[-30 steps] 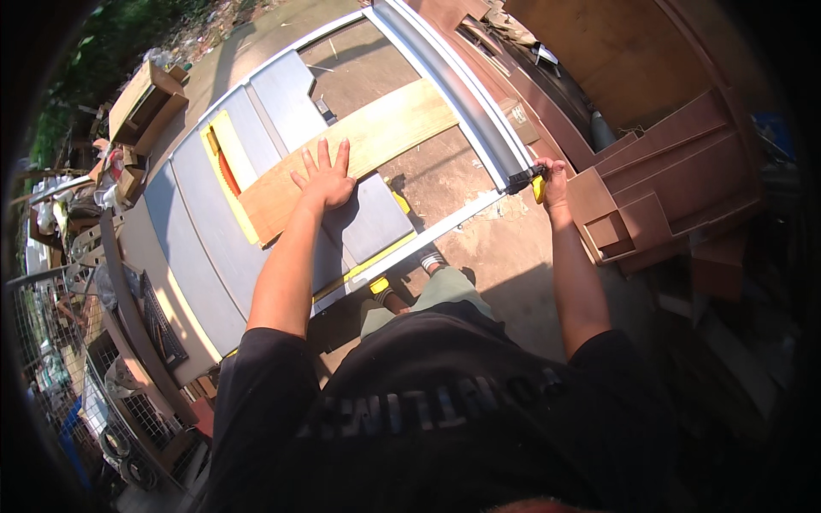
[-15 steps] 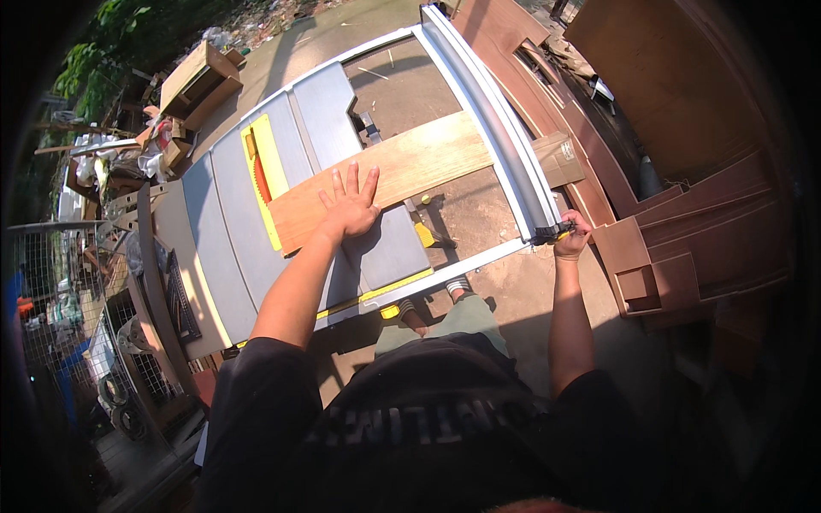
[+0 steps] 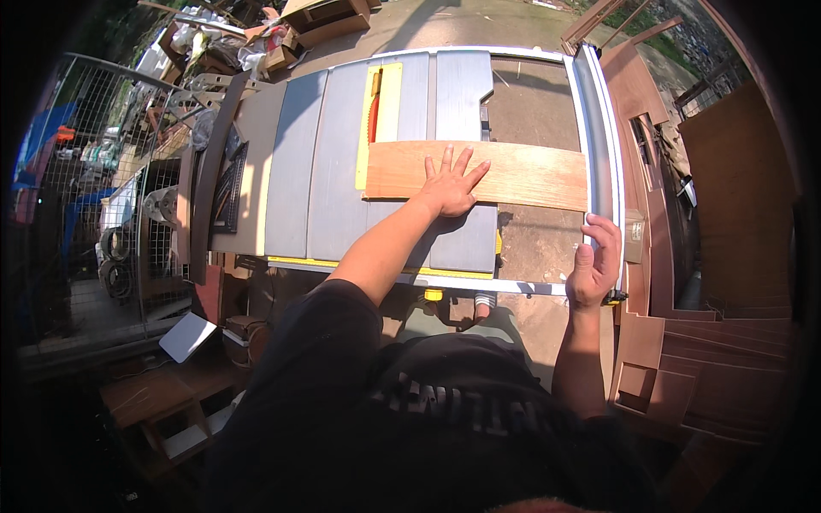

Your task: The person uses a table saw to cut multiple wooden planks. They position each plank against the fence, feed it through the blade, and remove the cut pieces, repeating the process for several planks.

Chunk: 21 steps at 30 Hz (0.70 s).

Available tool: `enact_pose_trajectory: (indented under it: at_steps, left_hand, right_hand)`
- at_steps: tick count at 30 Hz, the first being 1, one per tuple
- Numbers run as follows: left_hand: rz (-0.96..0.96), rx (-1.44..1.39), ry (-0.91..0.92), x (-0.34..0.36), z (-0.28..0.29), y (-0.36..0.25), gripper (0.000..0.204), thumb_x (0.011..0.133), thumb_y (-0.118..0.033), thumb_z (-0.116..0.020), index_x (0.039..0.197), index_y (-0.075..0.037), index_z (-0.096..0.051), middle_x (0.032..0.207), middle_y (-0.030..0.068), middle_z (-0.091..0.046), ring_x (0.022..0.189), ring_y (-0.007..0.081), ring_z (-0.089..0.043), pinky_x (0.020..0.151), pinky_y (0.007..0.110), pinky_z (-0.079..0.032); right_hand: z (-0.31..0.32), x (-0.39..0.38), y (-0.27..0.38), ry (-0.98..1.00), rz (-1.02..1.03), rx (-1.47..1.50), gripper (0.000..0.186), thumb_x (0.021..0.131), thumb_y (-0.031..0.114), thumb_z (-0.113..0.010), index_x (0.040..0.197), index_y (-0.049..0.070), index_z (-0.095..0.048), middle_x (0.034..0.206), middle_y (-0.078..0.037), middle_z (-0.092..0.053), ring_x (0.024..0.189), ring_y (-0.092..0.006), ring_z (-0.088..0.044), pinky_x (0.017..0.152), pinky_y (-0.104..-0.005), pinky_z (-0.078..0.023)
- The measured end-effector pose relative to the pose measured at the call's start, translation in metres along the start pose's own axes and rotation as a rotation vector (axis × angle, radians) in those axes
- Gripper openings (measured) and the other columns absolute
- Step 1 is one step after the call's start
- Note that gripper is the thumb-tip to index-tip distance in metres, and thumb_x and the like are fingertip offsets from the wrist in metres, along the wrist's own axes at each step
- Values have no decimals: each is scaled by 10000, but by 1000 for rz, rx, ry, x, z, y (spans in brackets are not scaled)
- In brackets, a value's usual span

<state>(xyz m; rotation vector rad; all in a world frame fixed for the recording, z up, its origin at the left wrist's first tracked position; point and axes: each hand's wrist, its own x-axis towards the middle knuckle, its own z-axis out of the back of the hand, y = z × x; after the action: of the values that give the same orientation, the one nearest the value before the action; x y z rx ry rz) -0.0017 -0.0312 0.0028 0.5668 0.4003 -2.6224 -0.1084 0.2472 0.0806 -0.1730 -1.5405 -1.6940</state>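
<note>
My left hand (image 3: 448, 190) lies flat with fingers spread on a light wooden board (image 3: 530, 173). The board rests crosswise on the grey top (image 3: 295, 171) of a table saw, its right end against or very close to the long metal fence (image 3: 601, 128). A red-toothed saw blade (image 3: 374, 118) stands in a yellow insert plate (image 3: 391, 103), just beyond the board's left end. Beside the near part of the fence, my right hand (image 3: 596, 263) is raised with thumb and fingers apart, holding nothing. The dark fence latch (image 3: 615, 297) sits by its wrist.
Stacked brown boards and panels (image 3: 684, 359) line the right side. To the left are a wire mesh fence (image 3: 111, 179) and a dark square (image 3: 229, 188) on the saw's side extension. Scrap and a wooden box (image 3: 329, 21) lie beyond the saw.
My right hand has let go of the latch at the fence's near end and moved up beside the fence. My left hand stays on the board. The whole view has turned.
</note>
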Motion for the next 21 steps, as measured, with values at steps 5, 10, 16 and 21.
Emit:
enact_pose_trajectory:
  at_steps: [5, 10, 16, 21]
  left_hand:
    - [19, -13, -51, -9, -5, 2, 676, 941, -367, -564, 1580, -338, -344, 1702, 119, -141, 1562, 420, -6, 1182, 726, -20]
    - [-25, -187, -321, -3, -44, 2, 551, 1000, -406, -533, 1522, -255, -441, 1606, 108, -383, 1494, 356, -289, 1219, 479, -254]
    - [214, -773, -348, -23, -50, -29, 428, 1040, -404, -472, 1326, -143, -653, 1283, 194, -667, 1236, 346, -606, 1069, 463, -440]
    - [-106, -700, -476, -62, -82, -72, 277, 932, -231, -575, 1056, -73, -765, 1112, 155, -736, 1036, 343, -692, 959, 446, -511]
  right_hand:
    - [-172, 66, -10, 677, -155, 102, 290, 884, 175, -649, 1136, 43, -702, 1233, -196, -648, 1122, -360, -646, 988, -415, -517]
    - [-263, 80, -58, 1367, -54, -591, 817, 815, 567, -704, 1545, 319, -433, 1676, -196, -191, 1544, -428, -145, 1228, -598, -112]
    - [-276, 65, -86, 1444, 162, -771, 1205, 586, 835, -734, 1601, 457, -206, 1706, -186, -24, 1548, -480, -41, 1172, -718, -75]
    - [-272, 60, -105, 1403, 245, -848, 1284, 553, 876, -720, 1616, 441, -146, 1693, -239, -6, 1528, -535, -36, 1110, -780, -115]
